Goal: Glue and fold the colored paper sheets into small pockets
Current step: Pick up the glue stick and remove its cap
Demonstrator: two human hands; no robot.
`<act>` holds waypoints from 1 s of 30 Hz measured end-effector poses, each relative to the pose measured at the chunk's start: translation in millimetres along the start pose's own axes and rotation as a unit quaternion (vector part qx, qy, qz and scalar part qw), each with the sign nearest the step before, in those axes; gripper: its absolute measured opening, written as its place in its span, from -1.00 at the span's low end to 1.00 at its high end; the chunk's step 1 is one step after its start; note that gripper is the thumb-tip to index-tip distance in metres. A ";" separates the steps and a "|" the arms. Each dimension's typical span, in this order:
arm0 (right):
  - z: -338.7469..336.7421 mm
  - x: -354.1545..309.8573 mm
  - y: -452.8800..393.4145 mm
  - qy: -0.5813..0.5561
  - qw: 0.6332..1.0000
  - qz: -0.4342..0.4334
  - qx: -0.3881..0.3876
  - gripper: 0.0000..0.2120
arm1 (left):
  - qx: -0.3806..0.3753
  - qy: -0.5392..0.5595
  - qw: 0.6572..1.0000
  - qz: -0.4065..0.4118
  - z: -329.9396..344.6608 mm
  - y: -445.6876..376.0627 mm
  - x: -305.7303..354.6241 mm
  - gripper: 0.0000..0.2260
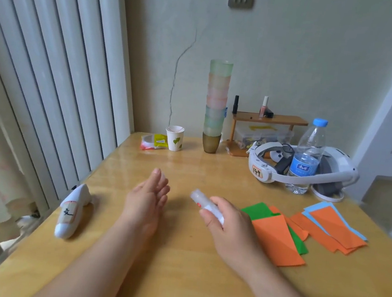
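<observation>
Our right hand (225, 220) fingers (207, 213) grip the glue stick (204, 205); our left hand (147, 199) lies open, empty. The colored paper sheets (275, 234) rest on the surface (177, 267) beside the right hand. We judge the gluing not yet started.

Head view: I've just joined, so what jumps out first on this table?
The bright orange, green and blue paper sheets fanned on the table at the right catch the eye first. Just left of them the right hand holds a white glue stick, while the left hand hovers open beside it. At the back, a tall stack of pastel cups stands against the wall.
</observation>
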State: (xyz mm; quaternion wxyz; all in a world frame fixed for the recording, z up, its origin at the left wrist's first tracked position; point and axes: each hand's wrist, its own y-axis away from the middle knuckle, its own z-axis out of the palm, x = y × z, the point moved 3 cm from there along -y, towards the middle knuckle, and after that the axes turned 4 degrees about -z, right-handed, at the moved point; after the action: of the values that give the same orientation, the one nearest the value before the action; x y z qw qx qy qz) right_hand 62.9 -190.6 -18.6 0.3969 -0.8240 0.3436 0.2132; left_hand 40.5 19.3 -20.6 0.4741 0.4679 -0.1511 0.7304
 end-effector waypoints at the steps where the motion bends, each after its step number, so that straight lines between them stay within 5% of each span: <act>1: -1.0 0.4 1.4 -0.029 1.000 0.004 0.001 -0.80 | 0.020 -0.034 0.999 0.018 -7.2 -4.1 3.1 -0.73; 3: -2.3 1.4 2.4 -0.078 0.997 0.022 0.005 -0.74 | 0.056 -0.167 0.980 0.095 -17.4 -6.5 10.3 -0.69; 8: -4.0 4.8 5.1 -0.135 0.989 0.057 0.012 -0.75 | 0.115 -0.461 0.841 0.260 -23.6 4.8 33.5 -0.72; 13: -5.5 4.8 4.4 -0.205 0.973 0.099 0.029 -0.72 | 0.092 -0.708 0.674 0.189 -35.6 -3.3 24.2 -0.69; 16: -8.6 1.7 4.2 -0.227 0.968 0.097 0.038 -0.78 | 0.088 -0.733 0.657 0.150 -34.7 -0.6 20.3 -0.65; 18: -12.2 -3.2 3.6 -0.243 0.965 0.084 0.050 -0.82 | 0.073 -0.751 0.644 0.128 -31.0 1.2 21.9 -0.46; 20: -16.3 -9.5 2.5 -0.264 0.961 0.065 0.060 -0.87 | 0.059 -0.701 0.688 0.178 -20.9 6.8 25.1 -0.25; 22: -20.2 -15.9 2.0 -0.277 0.958 0.047 0.061 -0.87 | 0.011 -0.527 0.814 0.246 -1.8 26.3 28.6 -0.40; 24: -21.7 -19.8 3.2 -0.279 0.958 0.025 0.054 -0.80 | -0.113 -0.353 0.910 0.186 22.9 51.4 19.5 -0.52; 27: -17.7 -21.4 6.9 -0.246 0.969 -0.002 0.028 -0.64 | -0.245 -0.222 0.940 0.083 47.8 77.4 -5.5 -0.61; 30: -11.5 -21.3 9.8 -0.166 0.986 0.011 0.010 -0.69 | -0.234 -0.106 0.966 0.023 55.1 87.8 -12.5 -0.73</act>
State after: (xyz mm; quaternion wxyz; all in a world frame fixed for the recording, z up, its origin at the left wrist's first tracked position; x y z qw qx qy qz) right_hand 42.2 -195.8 -3.4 0.4537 -0.7695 0.2846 0.3479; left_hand -1.5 -68.6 17.1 0.5347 0.4149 -0.3779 0.6318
